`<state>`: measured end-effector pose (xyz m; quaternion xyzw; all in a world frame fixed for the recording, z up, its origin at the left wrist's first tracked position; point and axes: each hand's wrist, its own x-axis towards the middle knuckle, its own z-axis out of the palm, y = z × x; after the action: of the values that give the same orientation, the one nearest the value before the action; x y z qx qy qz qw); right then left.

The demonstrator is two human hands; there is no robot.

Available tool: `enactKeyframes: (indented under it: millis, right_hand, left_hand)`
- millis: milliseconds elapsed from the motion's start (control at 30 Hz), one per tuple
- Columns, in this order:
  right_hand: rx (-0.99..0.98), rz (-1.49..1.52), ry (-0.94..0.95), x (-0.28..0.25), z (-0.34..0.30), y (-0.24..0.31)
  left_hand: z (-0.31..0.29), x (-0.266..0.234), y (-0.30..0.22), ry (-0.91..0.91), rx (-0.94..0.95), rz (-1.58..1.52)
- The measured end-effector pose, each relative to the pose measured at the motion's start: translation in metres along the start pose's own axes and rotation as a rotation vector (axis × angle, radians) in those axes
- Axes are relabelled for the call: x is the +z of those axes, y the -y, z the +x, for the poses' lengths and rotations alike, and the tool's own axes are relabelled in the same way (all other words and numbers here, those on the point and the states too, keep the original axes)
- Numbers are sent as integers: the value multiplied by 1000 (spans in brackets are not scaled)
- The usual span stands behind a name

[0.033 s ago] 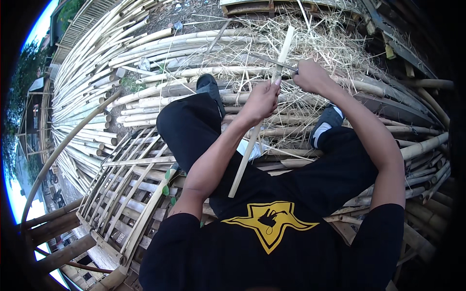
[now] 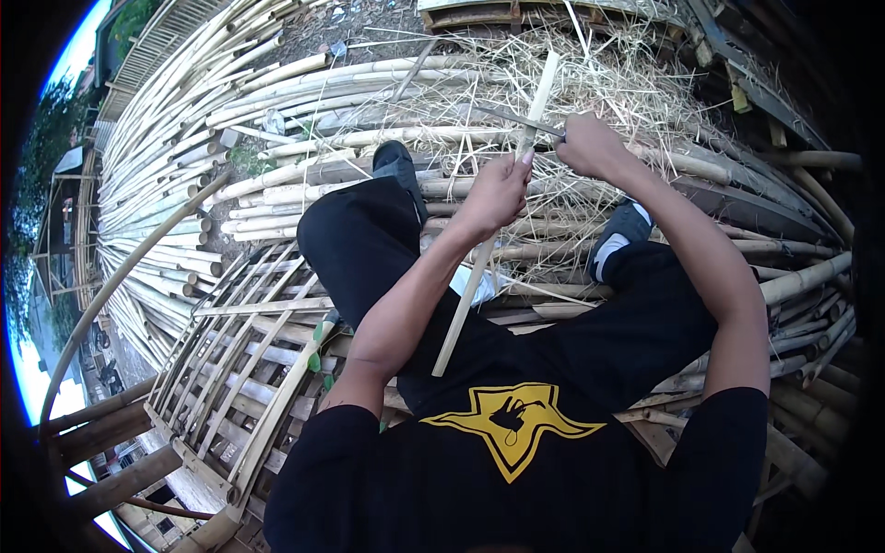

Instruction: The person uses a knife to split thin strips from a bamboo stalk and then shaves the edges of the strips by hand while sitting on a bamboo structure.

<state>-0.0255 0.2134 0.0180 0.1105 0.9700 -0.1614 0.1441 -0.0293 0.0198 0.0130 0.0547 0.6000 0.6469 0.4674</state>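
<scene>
A long, pale bamboo strip [image 2: 464,313] slants from my lap up and away between my legs. My left hand [image 2: 496,195] is closed around its middle, with the thumb along the strip. Just beyond that grip, a thin knife [image 2: 513,117] crosses the strip, its blade pointing left and touching or nearly touching it. My right hand [image 2: 592,147] is closed on the knife's handle, most of which the fingers hide. Beneath both hands lie scattered bamboo shavings [image 2: 608,92].
Stacked bamboo poles [image 2: 267,189] lie under and around my feet and stretch to the left. A slatted bamboo frame [image 2: 249,369] stands by my left side. A curved pole [image 2: 138,249] arches at far left. Wooden pallets [image 2: 516,14] border the far side.
</scene>
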Motion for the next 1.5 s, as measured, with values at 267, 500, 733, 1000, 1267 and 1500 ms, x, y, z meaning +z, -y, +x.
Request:
enactKeyframes:
  millis: [267, 500, 733, 1000, 1267, 1500]
  right_hand:
    - [373, -30, -148, -11, 43, -84]
    - [572, 34, -369, -75, 17, -220]
    - [58, 54, -37, -40, 5, -31]
    - [9, -10, -4, -8, 13, -16]
    - [361, -52, -256, -47, 29, -125]
    - [-45, 94, -8, -21, -2, -12]
  left_hand:
    - [-6, -5, 14, -18, 21, 144]
    - [-11, -26, -10, 207, -37, -264]
    - [3, -18, -11, 299, -91, -395]
    - [1, -11, -4, 294, -129, -426]
    - [-7, -25, -16, 166, -1, -326]
    - [6, -12, -23, 247, -12, -352]
